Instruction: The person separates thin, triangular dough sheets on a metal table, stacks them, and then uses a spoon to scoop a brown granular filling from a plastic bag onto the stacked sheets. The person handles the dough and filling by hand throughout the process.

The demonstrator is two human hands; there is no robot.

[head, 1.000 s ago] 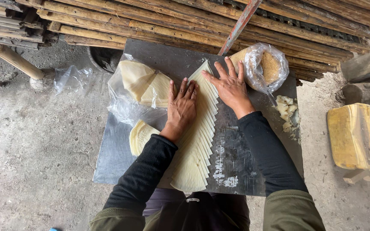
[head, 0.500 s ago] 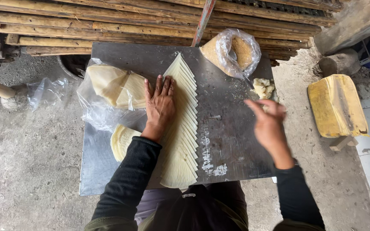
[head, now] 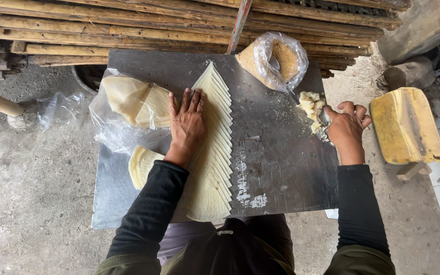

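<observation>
Wrapper sheets [head: 211,153], the thin pale ones, are fanned out in a long overlapping row down the middle of the metal table [head: 281,173], running from near the far edge almost to the near edge. My left hand [head: 187,125] lies flat on the upper part of the row, fingers spread apart, palm pressing down, gripping nothing. My right hand [head: 346,128] is out at the right edge of the table, fingers curled in at a small pile of crumbly pale filling [head: 311,108]; I can't tell whether it has actually pinched any or holds a tool.

How I'd handle this bit: keep the flat hand light and even, because those sheets look thin and a hard push would likely skew the fan or stick the layers together. The curled hand should take a small pinch, not a clump, so crumbs don't scatter over the bare steel between pile and row.

Other stuff around: a clear bag of brownish crumbs [head: 276,58] at the far edge just behind the filling, a plastic bag of more folded sheets [head: 128,102] left of my flat hand, a rounded stack of sheets [head: 141,165] by my left wrist, a yellow block [head: 406,125] off to the right on the floor, and bamboo poles [head: 128,25] stacked behind the table.
</observation>
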